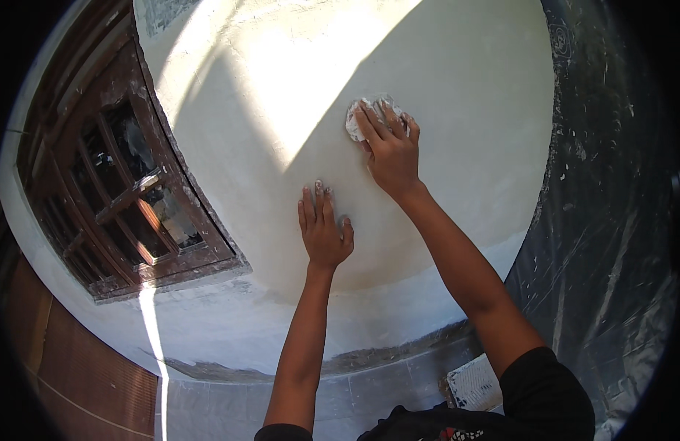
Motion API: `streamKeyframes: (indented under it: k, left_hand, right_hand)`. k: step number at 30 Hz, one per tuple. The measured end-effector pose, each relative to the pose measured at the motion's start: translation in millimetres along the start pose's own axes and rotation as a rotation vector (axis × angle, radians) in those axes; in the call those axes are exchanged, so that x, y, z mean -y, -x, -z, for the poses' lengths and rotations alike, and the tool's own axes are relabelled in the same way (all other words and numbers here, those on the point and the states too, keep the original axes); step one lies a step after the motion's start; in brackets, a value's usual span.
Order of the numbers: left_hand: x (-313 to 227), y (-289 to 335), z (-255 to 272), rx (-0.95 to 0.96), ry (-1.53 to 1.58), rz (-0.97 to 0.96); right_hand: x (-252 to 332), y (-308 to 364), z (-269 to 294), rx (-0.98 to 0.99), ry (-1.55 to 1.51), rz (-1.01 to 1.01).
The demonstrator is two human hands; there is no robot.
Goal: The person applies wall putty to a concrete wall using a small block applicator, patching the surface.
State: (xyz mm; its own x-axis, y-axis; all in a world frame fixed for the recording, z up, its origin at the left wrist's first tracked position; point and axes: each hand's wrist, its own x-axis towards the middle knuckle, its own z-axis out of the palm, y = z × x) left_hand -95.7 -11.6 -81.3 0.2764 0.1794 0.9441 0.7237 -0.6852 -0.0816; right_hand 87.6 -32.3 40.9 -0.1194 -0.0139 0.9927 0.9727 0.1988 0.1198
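Head view: from where I stand, the right hand (393,158) has its fingers spread and bent over a crumpled whitish wad (351,126), gripping it against the pale wall (465,140), near the sunlit patch's edge. Lower and leftward, the left hand (325,239) is unclenched, fingers extended, slightly parted, seemingly resting on the wall. A brown-framed window (130,195) sits further left.

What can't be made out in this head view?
All in the head view:
Wad: wall side, hidden by itself and the right hand.
Left hand: palm, turned toward the wall.
White slab: partly behind the sleeve.
Shirt print: cut by the lower edge.
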Motion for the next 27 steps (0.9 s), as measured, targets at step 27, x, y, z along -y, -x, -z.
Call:
streamKeyframes:
  k: [27]
  left_hand:
    - [44.6,7.6,3.5,-0.046,-0.134,-0.128]
  right_hand:
    - [52.1,168.7,10.5,0.297,-0.159,-0.078]
